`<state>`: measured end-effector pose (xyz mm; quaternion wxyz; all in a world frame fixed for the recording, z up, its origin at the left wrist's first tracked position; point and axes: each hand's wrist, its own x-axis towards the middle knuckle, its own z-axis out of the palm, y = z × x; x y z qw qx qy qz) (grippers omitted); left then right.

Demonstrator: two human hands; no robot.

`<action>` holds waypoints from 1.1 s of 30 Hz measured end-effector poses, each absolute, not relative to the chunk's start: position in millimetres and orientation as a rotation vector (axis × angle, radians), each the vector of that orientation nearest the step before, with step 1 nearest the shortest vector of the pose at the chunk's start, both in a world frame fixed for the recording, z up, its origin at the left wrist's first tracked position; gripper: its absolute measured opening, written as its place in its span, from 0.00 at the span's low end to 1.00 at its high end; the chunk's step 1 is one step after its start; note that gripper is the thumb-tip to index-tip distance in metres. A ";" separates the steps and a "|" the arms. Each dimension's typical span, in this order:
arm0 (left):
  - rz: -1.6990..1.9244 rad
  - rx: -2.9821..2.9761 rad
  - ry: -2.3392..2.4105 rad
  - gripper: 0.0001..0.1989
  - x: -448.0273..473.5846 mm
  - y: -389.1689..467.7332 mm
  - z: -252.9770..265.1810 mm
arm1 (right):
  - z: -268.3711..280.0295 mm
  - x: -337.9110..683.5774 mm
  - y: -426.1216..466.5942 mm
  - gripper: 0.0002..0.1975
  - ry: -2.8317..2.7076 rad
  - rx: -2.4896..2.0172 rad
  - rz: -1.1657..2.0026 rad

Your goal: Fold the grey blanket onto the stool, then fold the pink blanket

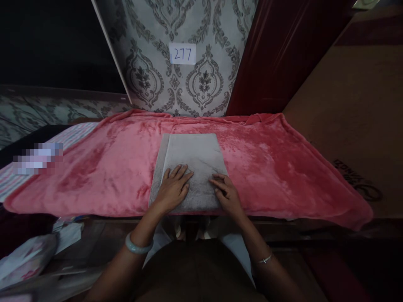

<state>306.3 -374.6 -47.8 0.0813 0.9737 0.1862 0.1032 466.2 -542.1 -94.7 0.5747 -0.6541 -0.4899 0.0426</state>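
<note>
A grey folded cloth (195, 151), soft and plush-looking, lies flat in a near-rectangle with a folded strip along its left side. My left hand (174, 188) rests palm down on its left front part, fingers spread. On the right front part, my right hand (227, 193) touches the cloth near its right edge, with the fingers stretched out and slightly bent. Neither hand grips anything that I can see. Beneath the cloth spreads a pink plush blanket (119, 167).
A white card (182, 53) marked 277 is on the patterned wall. At the upper left stands a dark screen (56, 46); a cardboard box (352, 117) is at the right. Bags and papers (34, 256) lie low at the left. The blanket's front edge faces my body.
</note>
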 end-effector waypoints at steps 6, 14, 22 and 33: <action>0.283 2.913 0.562 0.26 305.9 -375.2 -46.4 | -97.2 464.0 -544.1 0.16 -1.151 -1.507 0.101; 0.298 2.911 0.557 0.25 306.1 -374.8 -47.2 | -96.1 465.1 -544.4 0.19 -1.056 -1.513 0.066; 0.298 2.911 0.551 0.25 305.4 -374.1 -47.7 | -95.6 460.3 -545.6 0.13 -1.054 -1.481 0.099; 0.297 2.910 0.560 0.25 305.7 -375.2 -46.6 | -96.7 459.5 -543.1 0.17 -1.055 -1.496 0.074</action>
